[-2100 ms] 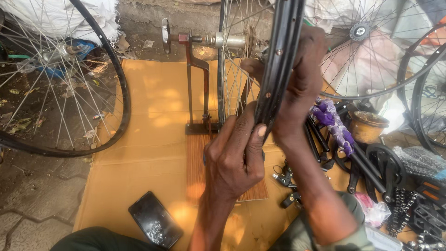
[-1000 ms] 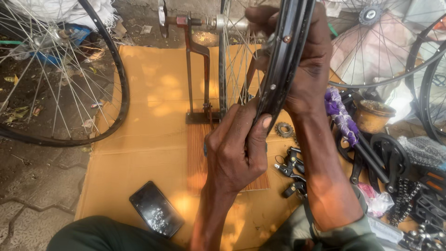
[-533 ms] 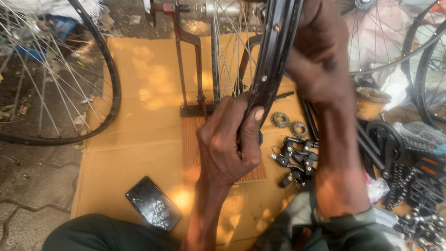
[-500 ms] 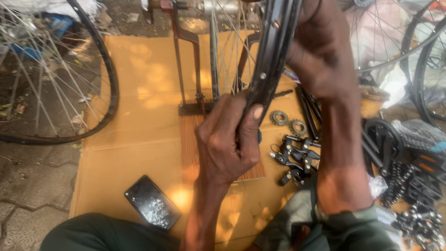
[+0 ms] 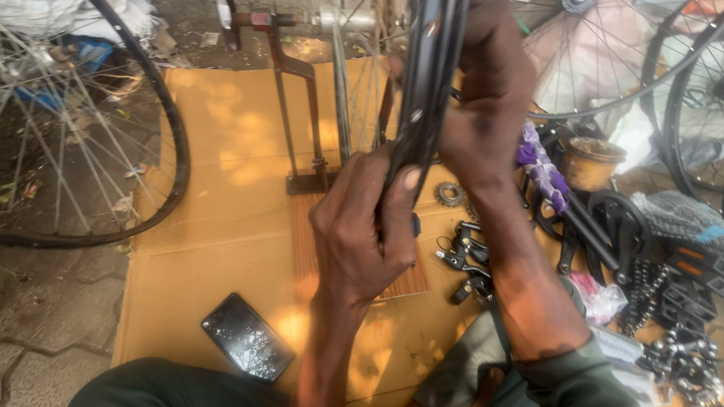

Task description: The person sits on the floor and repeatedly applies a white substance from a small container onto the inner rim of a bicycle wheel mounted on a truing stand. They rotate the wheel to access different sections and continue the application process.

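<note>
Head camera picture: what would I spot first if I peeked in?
First the two hands in the middle, the left hand and the right hand, both gripping a black wheel rim that stands upright. Then the big spoked wheel on the left, and a dark phone lying on the yellow cardboard below.

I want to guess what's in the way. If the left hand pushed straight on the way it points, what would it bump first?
The left hand points up the picture and already grips the black wheel rim, so probably that first; depth is unclear.
</note>
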